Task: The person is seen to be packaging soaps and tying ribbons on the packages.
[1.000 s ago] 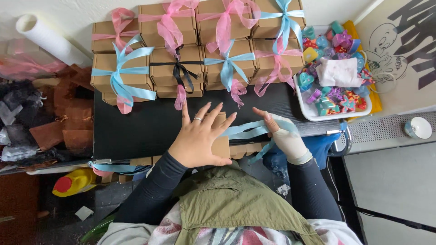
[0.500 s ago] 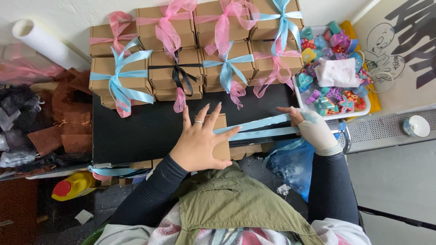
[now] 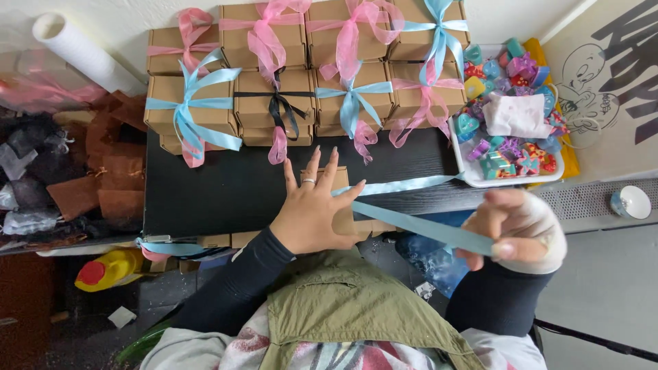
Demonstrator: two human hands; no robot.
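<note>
Head view. The left hand (image 3: 317,216) lies flat, fingers spread, palm down on a small brown cardboard box (image 3: 340,199) that sits at the near edge of the black table (image 3: 219,192). A ring shows on one finger. The hand grips nothing; it presses the box top.

The right hand (image 3: 517,229), wrapped in a white bandage or glove across the palm and wrist, is raised off the table to the right of the box and appears blurred. Its thumb and fingers are closed on a light blue ribbon (image 3: 418,225). The ribbon runs in two strands from under the left hand's fingertips: one strand goes diagonally down to the right hand, the other lies along the table toward the white tray (image 3: 466,168).

Behind the box, along the far side of the table, stands a row of stacked brown gift boxes (image 3: 260,103) tied with pink, light blue and black ribbon bows. The white tray at the right end holds small coloured items and a white cloth. A white paper roll (image 3: 82,51) lies at the far left. Brown pouches (image 3: 103,185) are piled left of the table. A yellow bottle with a red cap (image 3: 110,268) lies on the floor below the table's left corner.
</note>
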